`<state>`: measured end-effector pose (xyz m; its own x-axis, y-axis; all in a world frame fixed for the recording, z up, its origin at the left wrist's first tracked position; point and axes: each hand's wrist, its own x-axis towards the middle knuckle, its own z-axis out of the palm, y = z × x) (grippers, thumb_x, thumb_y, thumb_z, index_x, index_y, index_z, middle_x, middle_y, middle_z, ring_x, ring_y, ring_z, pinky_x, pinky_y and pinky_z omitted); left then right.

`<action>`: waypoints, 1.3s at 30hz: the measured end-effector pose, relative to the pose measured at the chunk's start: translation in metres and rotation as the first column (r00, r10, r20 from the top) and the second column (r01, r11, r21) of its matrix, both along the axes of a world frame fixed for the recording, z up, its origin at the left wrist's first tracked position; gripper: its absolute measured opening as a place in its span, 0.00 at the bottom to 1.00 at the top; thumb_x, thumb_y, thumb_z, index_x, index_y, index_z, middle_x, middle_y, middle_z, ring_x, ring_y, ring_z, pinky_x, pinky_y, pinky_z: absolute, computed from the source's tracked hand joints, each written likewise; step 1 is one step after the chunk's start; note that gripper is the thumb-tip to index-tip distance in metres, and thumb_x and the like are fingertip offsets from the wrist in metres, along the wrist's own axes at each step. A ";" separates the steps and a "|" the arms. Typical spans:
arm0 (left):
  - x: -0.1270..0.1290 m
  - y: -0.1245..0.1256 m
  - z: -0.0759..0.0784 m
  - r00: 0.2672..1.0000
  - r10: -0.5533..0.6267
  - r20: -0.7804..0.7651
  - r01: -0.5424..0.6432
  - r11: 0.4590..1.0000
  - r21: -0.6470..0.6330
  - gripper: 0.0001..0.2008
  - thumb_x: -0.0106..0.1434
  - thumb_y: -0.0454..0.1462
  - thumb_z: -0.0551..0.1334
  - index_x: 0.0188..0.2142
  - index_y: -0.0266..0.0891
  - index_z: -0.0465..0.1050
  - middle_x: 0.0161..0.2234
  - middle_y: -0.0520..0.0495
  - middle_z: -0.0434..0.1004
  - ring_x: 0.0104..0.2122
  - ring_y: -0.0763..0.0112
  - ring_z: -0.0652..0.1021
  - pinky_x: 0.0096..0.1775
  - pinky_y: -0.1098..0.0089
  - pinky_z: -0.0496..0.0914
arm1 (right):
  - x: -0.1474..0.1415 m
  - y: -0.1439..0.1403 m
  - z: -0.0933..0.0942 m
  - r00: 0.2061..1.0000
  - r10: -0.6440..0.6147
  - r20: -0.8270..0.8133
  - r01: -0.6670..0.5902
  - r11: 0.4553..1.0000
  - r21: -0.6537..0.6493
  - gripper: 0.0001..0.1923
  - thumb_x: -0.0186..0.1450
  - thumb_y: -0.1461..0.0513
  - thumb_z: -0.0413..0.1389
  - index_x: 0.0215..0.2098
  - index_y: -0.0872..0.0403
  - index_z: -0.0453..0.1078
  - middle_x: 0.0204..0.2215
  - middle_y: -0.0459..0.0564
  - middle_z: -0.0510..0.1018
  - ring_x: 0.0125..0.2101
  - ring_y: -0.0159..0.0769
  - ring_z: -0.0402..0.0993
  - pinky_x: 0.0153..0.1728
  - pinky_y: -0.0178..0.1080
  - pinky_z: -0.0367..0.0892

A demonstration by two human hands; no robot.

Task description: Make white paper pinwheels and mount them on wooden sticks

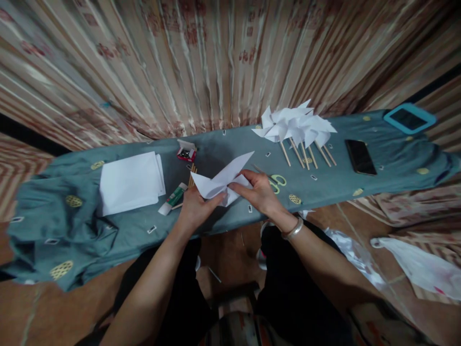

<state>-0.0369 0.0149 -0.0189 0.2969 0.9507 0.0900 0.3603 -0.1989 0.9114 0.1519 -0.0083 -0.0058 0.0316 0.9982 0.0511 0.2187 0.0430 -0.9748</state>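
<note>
A white paper pinwheel (230, 170), its blades partly folded in, is held between my two hands above the cloth-covered table. My left hand (196, 206) grips its lower left part, thumb laid along the paper. On the other side my right hand (257, 190) pinches the paper near the pinwheel's centre with thumb and fingers. Whether a pin sits under the fingertips I cannot tell. Just left of my left hand lie several wooden sticks (193, 172) and a green-and-white small box (175, 198). Green-handled scissors (278, 181) lie right beside my right hand.
A stack of white paper (129, 182) lies at left, near an opened red box (186, 152) of small dark pieces. Several finished pinwheels (293, 125) on sticks lie at the back right. Farther right are a black phone (360, 157) and a blue-framed tablet (409, 118). A curtain hangs behind.
</note>
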 end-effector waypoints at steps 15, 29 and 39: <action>-0.002 -0.005 0.000 0.984 0.164 0.071 -0.173 0.973 0.155 0.12 0.55 0.47 0.68 0.28 0.41 0.80 0.31 0.45 0.83 0.31 0.62 0.81 0.35 0.65 0.75 | -0.018 -0.018 0.010 0.956 -0.099 0.277 0.023 0.964 0.265 0.07 0.64 0.59 0.58 0.40 0.51 0.75 0.35 0.47 0.83 0.34 0.38 0.79 0.37 0.38 0.72; -0.020 -0.030 0.054 0.993 -0.020 -0.121 0.100 0.703 0.705 0.06 0.64 0.37 0.64 0.41 0.39 0.76 0.33 0.46 0.79 0.32 0.69 0.79 0.33 0.69 0.75 | -0.005 -0.046 0.045 0.922 -0.006 0.388 -0.203 0.845 0.495 0.18 0.64 0.63 0.56 0.53 0.49 0.69 0.42 0.52 0.82 0.42 0.41 0.80 0.42 0.45 0.78; -0.020 -0.040 0.056 0.977 -0.087 -0.194 0.197 0.712 0.673 0.11 0.67 0.35 0.60 0.47 0.45 0.76 0.35 0.46 0.81 0.33 0.64 0.80 0.32 0.63 0.76 | 0.013 -0.054 0.052 0.835 0.093 0.543 -0.388 0.799 0.460 0.19 0.66 0.63 0.52 0.55 0.49 0.66 0.40 0.52 0.82 0.41 0.43 0.80 0.42 0.47 0.76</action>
